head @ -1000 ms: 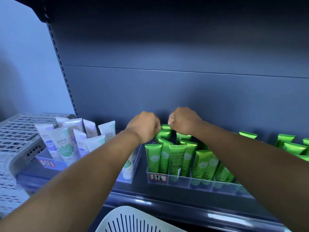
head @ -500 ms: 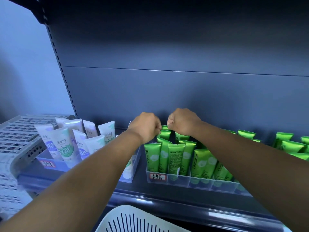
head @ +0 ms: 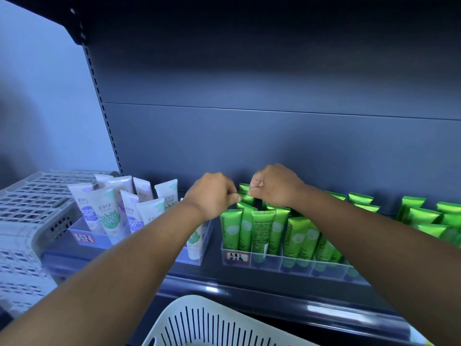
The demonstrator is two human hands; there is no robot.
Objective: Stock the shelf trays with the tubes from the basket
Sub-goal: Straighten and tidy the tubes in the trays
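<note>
Both my hands reach to the back of the left column of a clear shelf tray (head: 264,261) filled with upright green tubes. My left hand (head: 212,193) and my right hand (head: 272,186) are curled, fingertips nearly meeting, and together pinch the crimped top edge of a green tube (head: 245,196) standing near the tray's rear. Several green tubes (head: 259,231) stand in front of it. The white slotted basket (head: 207,323) sits at the bottom centre; its inside is out of sight.
A second clear tray (head: 194,255) to the left holds several white and lilac tubes (head: 107,211). A pale perforated crate (head: 27,203) stands at far left. More green tubes (head: 424,216) fill the tray's right side. The dark shelf back panel rises behind.
Both hands have stayed at the rear green tube with only a slight shift; the camera view drifted a little.
</note>
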